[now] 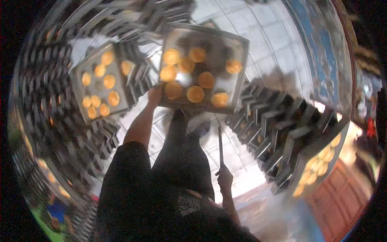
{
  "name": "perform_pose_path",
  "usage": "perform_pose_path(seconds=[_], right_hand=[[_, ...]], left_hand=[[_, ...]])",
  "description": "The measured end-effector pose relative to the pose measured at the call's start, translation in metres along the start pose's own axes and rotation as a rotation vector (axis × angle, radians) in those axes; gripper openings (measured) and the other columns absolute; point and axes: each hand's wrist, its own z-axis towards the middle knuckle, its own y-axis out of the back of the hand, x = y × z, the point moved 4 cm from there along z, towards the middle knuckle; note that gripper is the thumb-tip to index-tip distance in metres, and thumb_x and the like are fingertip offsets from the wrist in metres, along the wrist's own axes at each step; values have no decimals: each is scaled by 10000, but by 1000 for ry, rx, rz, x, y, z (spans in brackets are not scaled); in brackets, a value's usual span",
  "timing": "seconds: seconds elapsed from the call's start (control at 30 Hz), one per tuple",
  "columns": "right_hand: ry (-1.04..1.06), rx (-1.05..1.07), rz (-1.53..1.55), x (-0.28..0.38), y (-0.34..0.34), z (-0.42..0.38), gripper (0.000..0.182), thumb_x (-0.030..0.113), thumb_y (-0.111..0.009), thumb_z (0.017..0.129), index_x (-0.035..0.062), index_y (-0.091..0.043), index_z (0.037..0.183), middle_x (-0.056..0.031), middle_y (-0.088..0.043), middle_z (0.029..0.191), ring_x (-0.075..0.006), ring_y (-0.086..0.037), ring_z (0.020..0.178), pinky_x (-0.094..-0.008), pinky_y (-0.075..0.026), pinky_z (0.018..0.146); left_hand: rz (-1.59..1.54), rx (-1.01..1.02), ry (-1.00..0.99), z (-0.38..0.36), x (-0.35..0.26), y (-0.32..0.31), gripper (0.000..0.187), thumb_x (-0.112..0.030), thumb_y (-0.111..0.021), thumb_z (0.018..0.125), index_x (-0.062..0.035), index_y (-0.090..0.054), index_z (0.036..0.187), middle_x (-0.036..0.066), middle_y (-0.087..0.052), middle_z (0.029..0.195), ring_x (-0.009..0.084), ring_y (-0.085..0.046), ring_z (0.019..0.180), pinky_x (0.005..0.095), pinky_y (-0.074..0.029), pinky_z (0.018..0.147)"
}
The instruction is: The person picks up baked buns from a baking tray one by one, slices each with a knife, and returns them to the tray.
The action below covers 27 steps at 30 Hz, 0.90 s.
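My left hand (pixel 155 96) grips the lower left edge of a metal tray (pixel 225 42), which carries several round golden baked pieces (pixel 195 94). The tray is held out ahead of me, at the upper middle of the view. Lower down on the right, my right hand (pixel 225 177) is closed around a thin dark stick (pixel 220 145) that points up toward the tray's lower edge. The stick does not touch the tray in this view. What the stick is made of cannot be told.
Another tray (pixel 124 90) of golden pieces tops stacked trays on the left. More stacked trays (pixel 278 121) stand at the right, with a filled tray (pixel 318 165) at their near end. Brown panels (pixel 340 197) are at lower right, and white floor tiles (pixel 238 159) lie below.
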Motion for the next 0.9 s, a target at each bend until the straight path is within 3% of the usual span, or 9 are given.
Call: perform_pose_path(seconds=[0.07, 0.23, 0.5, 0.53, 0.63, 0.7, 0.77, 0.87, 0.9], right_hand=[[158, -51, -223, 23, 28, 3, 402, 255, -589, 998, 57, -607, 1347, -71, -670, 740, -47, -467, 452, -223, -319, 388], [233, -50, -147, 44, 16, -29, 367, 260, -595, 993, 44, -630, 1288, -76, -667, 724, -44, -497, 453, -228, -333, 383], [281, 176, 172, 12, 49, -10, 227, 180, -561, 1007, -12, -638, 1102, -78, -675, 743, -78, -526, 484, -222, -362, 402], [678, 52, -249, 25, 38, -27, 278, 232, -584, 997, -25, -627, 1095, -85, -685, 755, -131, -598, 557, -271, -446, 482], [603, 146, -202, 2, 47, 1, 297, 236, -635, 968, -27, -602, 1102, -79, -689, 764, -175, -624, 599, -317, -486, 539], [1223, -118, -879, -7, 47, 19, 301, 198, -675, 937, -30, -583, 1111, -49, -661, 732, -192, -617, 602, -343, -495, 551], [1795, -212, -1249, 34, 7, -46, 252, 158, -688, 932, 6, -583, 1103, -31, -630, 703, -164, -584, 539, -311, -459, 478], [1390, -45, -986, 33, -17, -47, 225, 149, -642, 975, 34, -618, 1166, -30, -620, 692, -119, -522, 457, -263, -374, 390], [785, 221, -525, 20, -21, -37, 235, 149, -622, 990, 32, -634, 1194, -27, -613, 681, -104, -509, 443, -249, -360, 372]], left_hand=[[134, 88, 104, -40, -44, 53, 505, -171, -581, 923, -125, -487, 1417, 127, -630, 944, 305, -644, 781, 436, -534, 632], [-722, -120, 635, -107, -63, 158, 415, -402, -596, 898, -6, -702, 967, 270, -694, 860, 453, -675, 875, 515, -511, 801], [-785, -460, 660, -353, 4, 177, 274, -262, -604, 833, -6, -703, 837, 224, -700, 796, 367, -673, 689, 459, -505, 643], [-780, -489, 670, -375, 25, 171, 274, -262, -604, 833, -6, -703, 837, 224, -700, 796, 367, -673, 689, 459, -505, 643], [-250, -455, 544, -415, 59, 178, 244, -223, -601, 833, 4, -670, 778, 188, -661, 707, 298, -638, 608, 438, -471, 569], [-1380, -630, 1089, -434, 88, 190, 238, -190, -587, 844, 6, -630, 716, 164, -617, 656, 247, -593, 564, 429, -446, 528], [-1431, -677, 1108, -423, 126, 176, 281, -214, -577, 854, 13, -614, 693, 173, -615, 657, 274, -571, 549, 433, -454, 548], [-1146, -723, 1170, -399, 190, 160, 397, -313, -576, 881, 57, -656, 762, 246, -666, 757, 357, -655, 723, 469, -493, 701], [-1140, -691, 1162, -384, 220, 146, 397, -313, -576, 881, 57, -656, 762, 246, -666, 757, 357, -655, 723, 469, -493, 701]])
